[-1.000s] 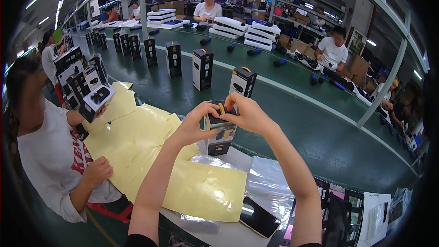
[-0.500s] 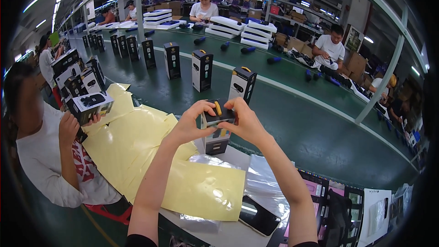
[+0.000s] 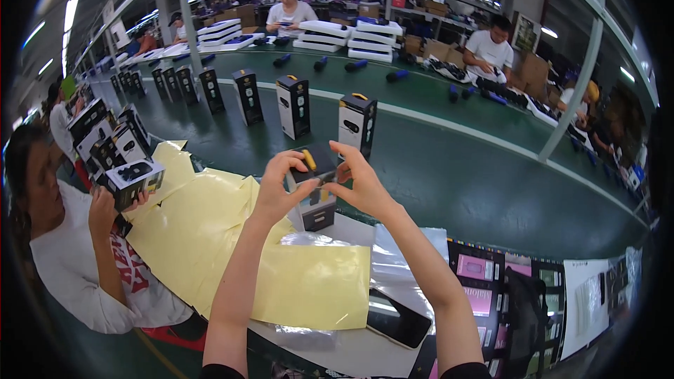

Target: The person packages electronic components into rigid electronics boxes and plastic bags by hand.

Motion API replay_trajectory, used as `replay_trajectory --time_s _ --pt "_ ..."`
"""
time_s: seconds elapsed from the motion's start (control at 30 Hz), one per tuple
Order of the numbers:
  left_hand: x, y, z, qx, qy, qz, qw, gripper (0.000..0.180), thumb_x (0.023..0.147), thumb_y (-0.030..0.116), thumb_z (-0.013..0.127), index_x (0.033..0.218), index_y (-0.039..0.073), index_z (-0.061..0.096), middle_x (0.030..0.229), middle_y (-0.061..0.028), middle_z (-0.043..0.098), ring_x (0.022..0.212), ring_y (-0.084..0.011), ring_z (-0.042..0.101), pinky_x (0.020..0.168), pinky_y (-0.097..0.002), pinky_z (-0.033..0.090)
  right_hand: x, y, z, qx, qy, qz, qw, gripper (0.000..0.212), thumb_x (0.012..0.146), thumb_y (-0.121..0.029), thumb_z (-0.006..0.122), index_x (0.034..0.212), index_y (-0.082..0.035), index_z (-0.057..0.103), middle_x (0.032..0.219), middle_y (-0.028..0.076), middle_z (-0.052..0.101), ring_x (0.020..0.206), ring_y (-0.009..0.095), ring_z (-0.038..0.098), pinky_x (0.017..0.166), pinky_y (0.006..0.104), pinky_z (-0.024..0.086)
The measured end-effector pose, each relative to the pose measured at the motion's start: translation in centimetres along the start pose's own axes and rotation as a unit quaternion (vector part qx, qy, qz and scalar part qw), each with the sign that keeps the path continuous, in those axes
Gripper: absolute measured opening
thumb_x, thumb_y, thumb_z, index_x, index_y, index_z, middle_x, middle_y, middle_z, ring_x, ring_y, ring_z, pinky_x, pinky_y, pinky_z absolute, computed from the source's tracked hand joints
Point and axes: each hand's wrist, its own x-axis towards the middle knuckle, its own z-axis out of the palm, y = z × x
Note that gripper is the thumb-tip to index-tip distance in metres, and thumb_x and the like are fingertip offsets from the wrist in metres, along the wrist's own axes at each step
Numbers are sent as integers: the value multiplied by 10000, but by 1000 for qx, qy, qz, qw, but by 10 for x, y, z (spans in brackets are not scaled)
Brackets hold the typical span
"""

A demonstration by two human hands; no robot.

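Observation:
Both my hands hold one upright black-and-white product box over the near edge of the green conveyor belt. My left hand grips its left side and top. My right hand grips the right side, fingers on the lid. A small yellow hang tab sticks up from the black lid between my fingertips. The box's lower end is near the white table surface.
Yellow sheets and clear plastic bags cover the table, with a dark phone near me. More upright boxes stand in a row on the belt. A person at the left holds a box. Flat printed cartons lie at the right.
My hands have pressed the lid down on the box and lowered it slightly. The person at the left has raised a box in their hands.

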Motion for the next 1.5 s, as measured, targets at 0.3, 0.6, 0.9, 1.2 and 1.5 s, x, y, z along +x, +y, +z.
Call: replay_trajectory --time_s 0.3,0.6,0.9,1.2,1.5 --pt "-4 31 31 368 191 -65 908 318 690 239 764 874 69 568 972 -89 532 999 -282 452 877 -380 367 -145 67 -123 -332 31 210 919 318 766 -206 644 1046 -54 629 1076 132 612 1021 335 545 866 399 447" --pt "-12 35 38 391 183 -73 899 424 723 285 753 1031 71 555 1167 -127 463 1134 -314 399 951 -415 327 -211 89 -126 -384 47 277 880 370 784 -159 609 1144 -70 601 1048 141 611 1009 329 534 866 392 421" --pt "-17 79 48 200 58 72 975 127 755 72 676 868 38 628 1017 -107 595 1022 -283 534 903 -359 393 -206 92 -125 -330 129 265 897 160 680 -208 717 774 -92 659 925 75 597 951 269 529 827 399 395" --pt "-94 56 101 60 -251 -105 960 145 819 220 643 801 77 643 741 -62 623 603 -205 599 552 -303 459 -128 104 -99 -287 144 184 929 689 738 -295 714 1277 13 415 1297 193 436 1195 344 414 981 394 356" --pt "-114 23 127 -12 -329 -75 941 188 807 298 640 833 112 650 733 -57 645 658 -215 642 594 -324 498 86 193 -103 -358 240 82 898 1150 585 -295 825 1392 63 88 1335 303 343 1267 388 333 1050 403 291"
